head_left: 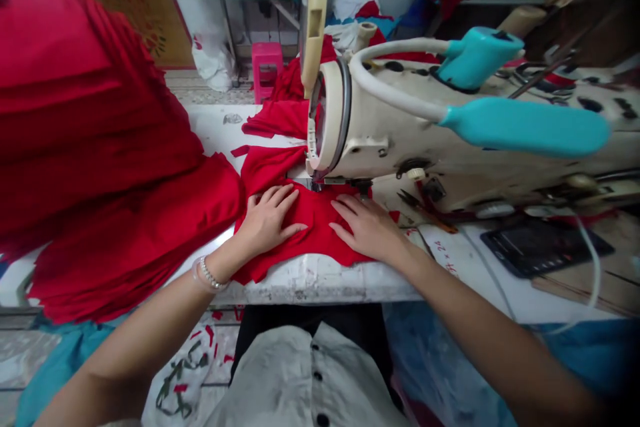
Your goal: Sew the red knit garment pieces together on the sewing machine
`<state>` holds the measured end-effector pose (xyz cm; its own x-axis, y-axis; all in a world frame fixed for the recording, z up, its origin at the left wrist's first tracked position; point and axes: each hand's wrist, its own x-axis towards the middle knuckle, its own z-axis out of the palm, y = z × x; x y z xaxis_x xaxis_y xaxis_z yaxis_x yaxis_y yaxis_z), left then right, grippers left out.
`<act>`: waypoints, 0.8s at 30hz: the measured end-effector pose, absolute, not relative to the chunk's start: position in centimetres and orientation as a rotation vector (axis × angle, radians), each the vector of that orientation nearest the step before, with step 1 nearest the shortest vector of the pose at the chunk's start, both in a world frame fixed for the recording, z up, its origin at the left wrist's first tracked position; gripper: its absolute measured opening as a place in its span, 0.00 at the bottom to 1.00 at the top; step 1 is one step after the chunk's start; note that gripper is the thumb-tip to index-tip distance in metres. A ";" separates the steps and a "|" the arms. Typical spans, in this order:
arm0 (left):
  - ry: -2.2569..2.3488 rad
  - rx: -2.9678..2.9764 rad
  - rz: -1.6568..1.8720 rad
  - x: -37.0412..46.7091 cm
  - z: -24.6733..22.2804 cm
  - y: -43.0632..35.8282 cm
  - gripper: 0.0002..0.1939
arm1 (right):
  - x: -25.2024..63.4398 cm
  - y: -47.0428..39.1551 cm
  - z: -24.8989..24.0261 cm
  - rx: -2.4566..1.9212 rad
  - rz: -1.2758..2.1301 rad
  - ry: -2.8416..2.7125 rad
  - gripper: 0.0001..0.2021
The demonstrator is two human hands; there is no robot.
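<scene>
A piece of red fabric [310,230] lies on the white sewing table [320,280], its upper edge under the needle area of a cream sewing machine [390,120]. My left hand [270,220], with beaded bracelets at the wrist, rests flat on the left part of the fabric, fingers spread. On the right part lies my right hand [367,227], palm down with fingers apart, just below the presser foot area. Neither hand grips anything. More red fabric continues behind the needle, left of the machine head.
A tall pile of red cloth [115,180] covers the table's left side. Right of my right hand are scissors [425,210] and a dark phone [540,247]. A turquoise lamp [530,127] hangs over the machine. A pink stool [267,70] stands behind.
</scene>
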<state>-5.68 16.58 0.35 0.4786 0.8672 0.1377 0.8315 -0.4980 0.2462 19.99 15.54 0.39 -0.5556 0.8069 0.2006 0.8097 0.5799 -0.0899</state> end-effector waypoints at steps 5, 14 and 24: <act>1.665 2.543 0.257 -5.3 0.6 14.6 0.42 | 20.8 14.2 0.1 -1.409 -0.162 -2.580 0.23; 1.645 2.581 0.009 -4.4 2.8 12.6 0.44 | 19.9 13.4 1.1 -1.075 -0.131 -2.559 0.11; 1.570 2.691 0.088 -3.8 3.0 13.3 0.48 | 19.1 13.7 -0.3 -1.251 -0.255 -2.516 0.20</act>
